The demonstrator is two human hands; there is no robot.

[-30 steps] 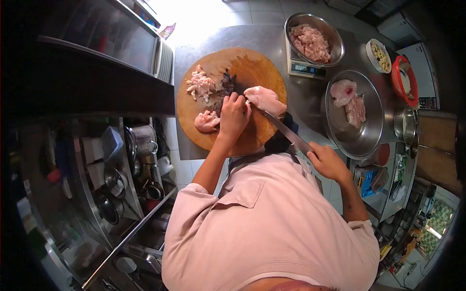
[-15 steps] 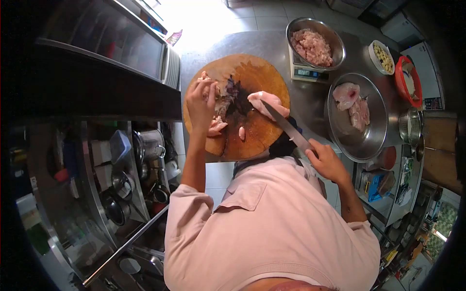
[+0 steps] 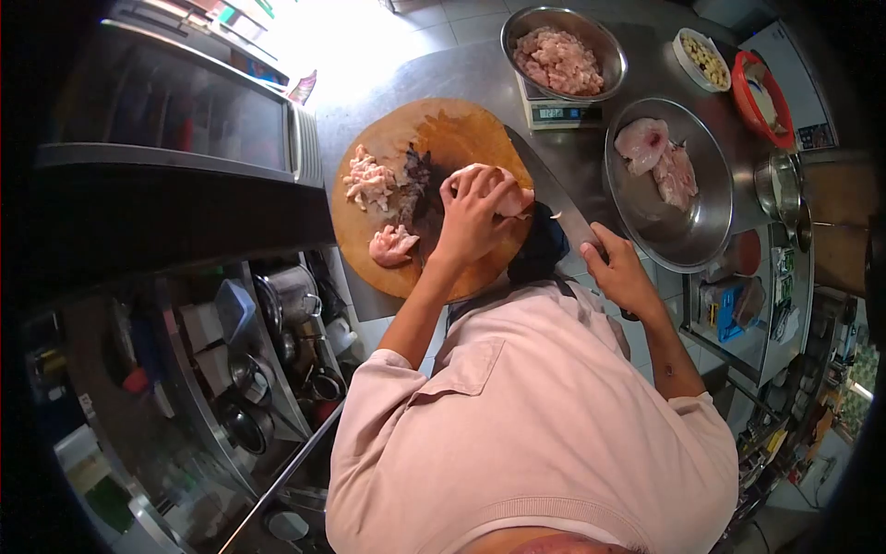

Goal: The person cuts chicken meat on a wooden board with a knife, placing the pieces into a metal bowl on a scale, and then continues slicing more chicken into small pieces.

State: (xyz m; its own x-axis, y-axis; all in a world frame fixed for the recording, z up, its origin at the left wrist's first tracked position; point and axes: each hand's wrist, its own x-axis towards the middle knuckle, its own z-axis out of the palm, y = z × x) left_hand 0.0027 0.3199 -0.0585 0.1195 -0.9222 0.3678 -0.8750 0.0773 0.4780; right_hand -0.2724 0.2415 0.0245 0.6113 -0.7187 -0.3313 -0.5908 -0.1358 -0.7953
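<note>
My left hand (image 3: 475,214) lies over a large piece of raw meat (image 3: 517,198) on the right part of a round wooden board (image 3: 369,268), its fingers curled onto the meat. In my right hand (image 3: 620,272) is the handle of a large knife (image 3: 574,224); the blade points up and left, beside the board's right edge. Chopped pale meat (image 3: 370,179) lies at the board's left, with a smaller piece of meat (image 3: 393,246) below it. A dark patch marks the board's middle.
A steel bowl of minced meat (image 3: 558,60) rests on a scale (image 3: 563,114). Right of it, a large steel bowl (image 3: 715,217) holds raw meat pieces. Beyond are a white bowl of diced food (image 3: 703,60) and a red basket (image 3: 742,90). Shelves with pots stand lower left.
My left hand has moved right, from the chopped meat to the large piece. The knife blade has moved off that piece, past the board's edge. The view has shifted slightly.
</note>
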